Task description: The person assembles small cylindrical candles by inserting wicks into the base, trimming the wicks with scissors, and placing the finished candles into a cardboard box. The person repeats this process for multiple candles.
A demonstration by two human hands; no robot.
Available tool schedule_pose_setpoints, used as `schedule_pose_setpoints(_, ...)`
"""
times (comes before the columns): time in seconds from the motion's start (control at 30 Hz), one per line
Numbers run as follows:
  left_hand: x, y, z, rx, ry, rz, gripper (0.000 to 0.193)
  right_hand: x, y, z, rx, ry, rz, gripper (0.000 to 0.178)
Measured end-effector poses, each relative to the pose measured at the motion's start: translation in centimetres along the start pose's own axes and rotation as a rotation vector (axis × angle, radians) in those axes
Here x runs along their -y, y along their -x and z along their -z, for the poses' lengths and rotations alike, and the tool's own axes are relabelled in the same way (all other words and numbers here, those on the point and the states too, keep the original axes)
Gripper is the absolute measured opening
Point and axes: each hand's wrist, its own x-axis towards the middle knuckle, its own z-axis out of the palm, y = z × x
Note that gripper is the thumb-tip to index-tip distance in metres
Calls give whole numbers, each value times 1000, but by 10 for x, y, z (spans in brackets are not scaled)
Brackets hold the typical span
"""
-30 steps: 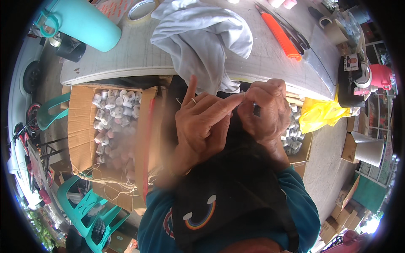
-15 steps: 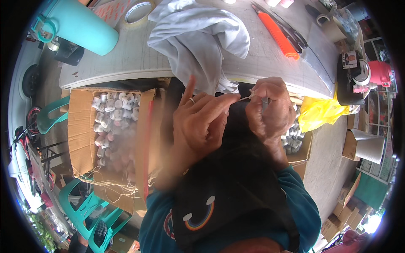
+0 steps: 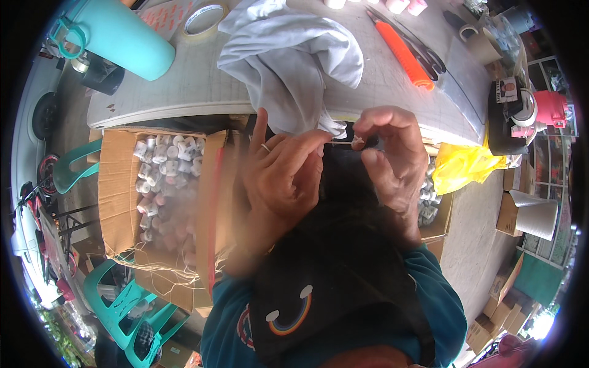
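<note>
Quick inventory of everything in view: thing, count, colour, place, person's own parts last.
String: 1, pale, between the hands
Table: 1, whitish, ahead
Cloth: 1, grey, table's near edge
Tumbler: 1, turquoise, table's left
Tape roll: 1, beige, left of cloth
Ribbed tool: 1, orange, right of cloth
Scissors: 1 pair, black-handled, beside that tool
Open boxes: 2, brown, left and right
Small pieces: many, white, in those boxes
Bag: 1, yellow, by right box
Chairs: at least 2, green, left
Background clutter: mixed, too small to count
Apron: 1, black, below
Sleeves: 2, teal, below
Left hand: 1, string's left end
Right hand: 1, string's right end
</note>
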Motion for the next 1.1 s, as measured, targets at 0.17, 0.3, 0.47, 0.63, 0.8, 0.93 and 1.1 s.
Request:
schedule_pose_setpoints(0.17,1,-2,-3,-53,-20,-53,22,0,-1,0,111,72,-18,24)
schedule_pose_setpoints(0.3,1,-2,-3,-62,-63,-80,23,-4,-3,-5,98,245,132,25)
schedule_pose_setpoints(0.47,1,-2,-1,-38,-107,-97,25,-2,-3,-7,26,390,197,26)
schedule_pose_setpoints(0.63,4,-1,-2,-78,-89,-96,22,-1,-1,-5,18,355,166,27)
schedule_pose_setpoints(0.8,7,0,-4,-123,17,-46,17,0,2,-4,24,298,159,27)
schedule_pose_setpoints(0.93,2,0,1,-162,339,137,11,2,4,-5,136,178,34,33)
schedule_pose_setpoints(1.1,-9,0,-9,-197,1034,373,41,-2,5,-19,452,245,-177,45)
